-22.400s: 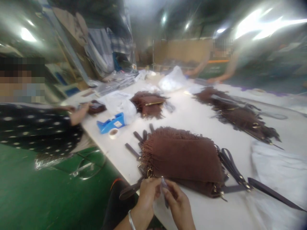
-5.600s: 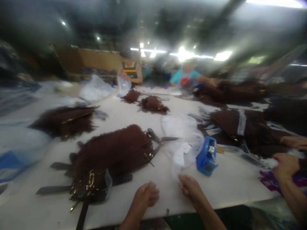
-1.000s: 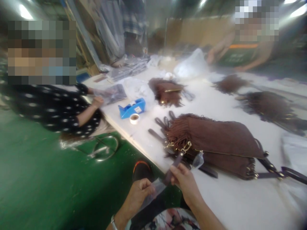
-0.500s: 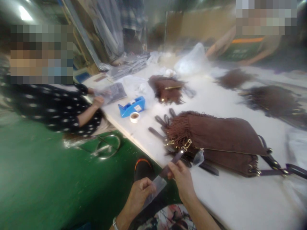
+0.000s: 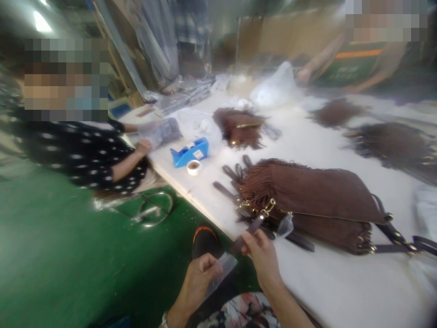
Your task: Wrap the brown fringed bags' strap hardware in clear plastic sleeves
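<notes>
My left hand (image 5: 204,273) pinches a narrow clear plastic sleeve (image 5: 223,268) over my lap, below the table's edge. Just above it, my right hand (image 5: 261,255) is closed on a dark brown wrist strap (image 5: 251,228), which runs up to a gold clasp (image 5: 269,207). The free end of the strap and the mouth of the sleeve are close together but look apart. That clasp lies against a stack of brown fringed bags (image 5: 317,191). A second small clear plastic piece (image 5: 284,226) hangs at a bag's zipper, right of my right hand.
On the white table (image 5: 341,287) stand a blue tape dispenser (image 5: 191,152) and a tape roll (image 5: 194,167). More fringed bags (image 5: 239,127) lie farther back. At the left, a co-worker in a dotted top (image 5: 85,157) handles a plastic-wrapped item (image 5: 164,132); another person is at the far right.
The strap's end, earlier at the plastic sleeve's mouth, now shows a small gap from it. My right hand has shifted slightly right with the strap; the whole view has also shifted a little.
</notes>
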### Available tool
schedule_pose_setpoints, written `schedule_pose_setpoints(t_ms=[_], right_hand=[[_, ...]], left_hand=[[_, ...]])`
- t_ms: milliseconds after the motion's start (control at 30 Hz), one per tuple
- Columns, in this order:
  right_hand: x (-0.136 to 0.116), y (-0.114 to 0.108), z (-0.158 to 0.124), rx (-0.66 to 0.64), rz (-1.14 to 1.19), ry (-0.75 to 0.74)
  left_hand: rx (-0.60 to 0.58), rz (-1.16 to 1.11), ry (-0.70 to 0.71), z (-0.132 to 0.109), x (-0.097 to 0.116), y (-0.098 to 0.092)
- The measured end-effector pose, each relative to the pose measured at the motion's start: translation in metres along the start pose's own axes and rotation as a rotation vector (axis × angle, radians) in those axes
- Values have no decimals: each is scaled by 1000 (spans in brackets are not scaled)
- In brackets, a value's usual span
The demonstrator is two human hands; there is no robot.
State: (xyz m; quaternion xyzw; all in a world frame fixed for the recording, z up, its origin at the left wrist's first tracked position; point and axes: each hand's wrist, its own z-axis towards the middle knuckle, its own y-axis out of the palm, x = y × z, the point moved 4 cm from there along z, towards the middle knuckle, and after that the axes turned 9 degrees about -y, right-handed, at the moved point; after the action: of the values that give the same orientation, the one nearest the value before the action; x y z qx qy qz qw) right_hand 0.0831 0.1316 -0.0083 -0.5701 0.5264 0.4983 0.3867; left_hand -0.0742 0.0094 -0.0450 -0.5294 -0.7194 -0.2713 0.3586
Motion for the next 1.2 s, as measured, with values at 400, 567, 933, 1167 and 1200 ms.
schedule_pose_setpoints(t_ms=[400,567,933,1167,1200], right_hand=[[-10,3,-3,-4,-13,-27],[-9,2,-3,0,-9,-45],[-9,-1,-3,-9,-43,-37],[-13,-5,-3,-45,-108,-62],[-13,-5,-2,-57,-102,-60]], left_hand=[[-23,-6,-12,0,5,8],[-21,33,-41,-2,8,9],[-14,53,-32,-4,18,10],[1,75,-29,-3,18,12],[11,87,-20,-3,18,13]])
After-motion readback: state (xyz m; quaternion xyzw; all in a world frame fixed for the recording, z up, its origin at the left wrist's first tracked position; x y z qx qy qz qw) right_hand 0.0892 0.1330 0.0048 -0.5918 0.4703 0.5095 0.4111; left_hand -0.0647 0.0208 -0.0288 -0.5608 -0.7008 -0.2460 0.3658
